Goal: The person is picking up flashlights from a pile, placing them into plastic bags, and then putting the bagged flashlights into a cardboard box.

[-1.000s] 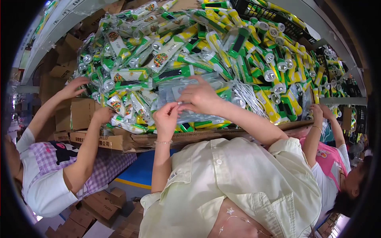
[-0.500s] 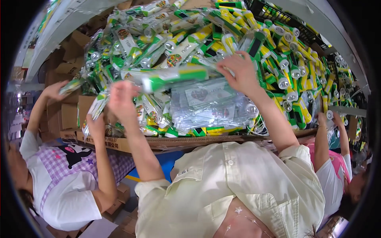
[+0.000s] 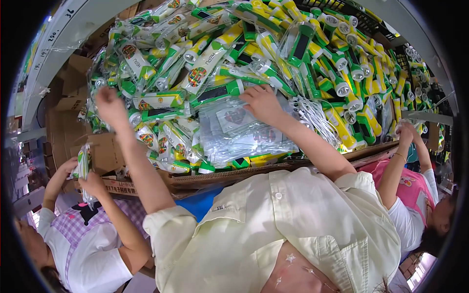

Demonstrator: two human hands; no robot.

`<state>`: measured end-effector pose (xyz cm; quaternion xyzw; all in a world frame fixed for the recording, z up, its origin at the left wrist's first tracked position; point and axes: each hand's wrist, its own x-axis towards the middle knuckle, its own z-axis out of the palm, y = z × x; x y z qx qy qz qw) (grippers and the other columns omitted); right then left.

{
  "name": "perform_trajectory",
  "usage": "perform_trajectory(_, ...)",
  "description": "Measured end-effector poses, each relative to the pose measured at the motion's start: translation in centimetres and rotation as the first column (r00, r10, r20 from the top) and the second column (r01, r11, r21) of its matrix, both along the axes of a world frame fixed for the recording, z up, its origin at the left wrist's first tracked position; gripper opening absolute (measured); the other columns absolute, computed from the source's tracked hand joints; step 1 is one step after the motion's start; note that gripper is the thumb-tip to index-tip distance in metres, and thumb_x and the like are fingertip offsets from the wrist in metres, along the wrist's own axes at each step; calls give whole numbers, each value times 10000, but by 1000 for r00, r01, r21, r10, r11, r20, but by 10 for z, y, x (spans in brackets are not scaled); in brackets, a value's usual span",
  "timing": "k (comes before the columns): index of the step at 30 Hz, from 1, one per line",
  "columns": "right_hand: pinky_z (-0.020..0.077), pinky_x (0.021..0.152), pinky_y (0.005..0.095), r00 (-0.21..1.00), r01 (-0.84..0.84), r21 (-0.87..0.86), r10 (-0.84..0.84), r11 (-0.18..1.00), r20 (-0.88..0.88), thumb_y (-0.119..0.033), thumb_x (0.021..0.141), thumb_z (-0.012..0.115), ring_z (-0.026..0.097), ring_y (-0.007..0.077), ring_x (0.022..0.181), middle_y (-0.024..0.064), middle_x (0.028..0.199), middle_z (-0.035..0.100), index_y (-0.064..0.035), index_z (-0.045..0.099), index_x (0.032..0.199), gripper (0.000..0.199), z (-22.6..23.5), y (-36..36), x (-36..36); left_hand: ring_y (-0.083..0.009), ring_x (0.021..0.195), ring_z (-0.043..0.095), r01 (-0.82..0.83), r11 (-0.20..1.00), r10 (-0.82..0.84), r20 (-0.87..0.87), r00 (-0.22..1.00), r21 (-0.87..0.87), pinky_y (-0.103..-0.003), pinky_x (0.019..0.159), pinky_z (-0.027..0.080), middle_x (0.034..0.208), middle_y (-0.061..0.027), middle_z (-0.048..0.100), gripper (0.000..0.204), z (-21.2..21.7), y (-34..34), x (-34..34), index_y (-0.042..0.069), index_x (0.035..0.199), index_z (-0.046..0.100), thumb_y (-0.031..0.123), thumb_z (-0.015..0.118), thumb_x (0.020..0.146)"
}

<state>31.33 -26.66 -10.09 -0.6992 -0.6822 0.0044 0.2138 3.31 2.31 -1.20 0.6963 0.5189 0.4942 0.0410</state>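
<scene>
My left hand (image 3: 111,105) is raised over the left side of the heap, smeared by motion, so its fingers and anything in them are unclear. My right hand (image 3: 262,103) rests with fingers stretched at the far edge of a stack of clear plastic bags (image 3: 244,139). Just beyond its fingertips lies a green and white flashlight with a dark panel (image 3: 215,93). Bagged flashlights (image 3: 200,73), white with green and yellow, are piled behind and to the left. Right of the stack sits a bundle of white cables (image 3: 315,119).
Unbagged yellow and green flashlights (image 3: 342,88) fill the right side, near a black crate (image 3: 376,34). A cardboard edge (image 3: 234,177) runs along the front. At left, a co-worker's hands hold a bagged flashlight (image 3: 84,163); another co-worker's hands (image 3: 404,132) are at right.
My left hand has swung left and up, away from the blurred flashlight before it. My right hand has come down and left onto the bags. The left co-worker's hands have come together lower.
</scene>
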Motion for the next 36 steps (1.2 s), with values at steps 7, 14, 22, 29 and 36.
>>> perform_trajectory(7,370,889,406,999,-54,-120,54,991,-8,-134,744,607,548,195,962,22,873,575,-132,616,886,143,-8,4,-6,-314,803,605,626,587,-792,-206,574,-514,-374,741,486,858,-124,637,249,-63,-182,110,37,963,642,48,669,716)
perform_trajectory(14,397,879,379,992,-128,99,129,987,0,-112,716,652,578,190,860,-2,794,593,-135,593,800,105,16,-7,-3,-334,898,590,572,531,-830,-246,501,-625,-411,790,467,941,-164,643,371,-84,-196,111,36,998,622,170,731,670)
perform_trajectory(22,366,944,434,983,-147,250,170,957,-71,-122,684,702,571,176,811,-32,754,622,-146,654,780,111,119,-63,19,-313,981,612,652,305,-906,0,423,-694,-379,835,471,1065,-166,637,699,-6,-211,94,61,1222,551,379,776,641)
perform_trajectory(29,368,930,432,974,-116,270,163,956,-157,-88,655,710,563,185,776,-22,725,601,-154,660,766,138,131,-88,12,-156,624,603,759,392,-831,153,534,-520,-279,601,474,721,-102,653,224,25,-271,123,9,926,677,135,718,746)
perform_trajectory(36,364,919,468,949,-291,169,306,942,-71,-95,695,670,534,194,775,-4,681,488,-189,658,857,187,119,-101,10,-80,493,442,676,356,-829,117,547,-645,-270,476,382,572,-126,567,155,20,-289,111,-19,825,659,120,699,770)
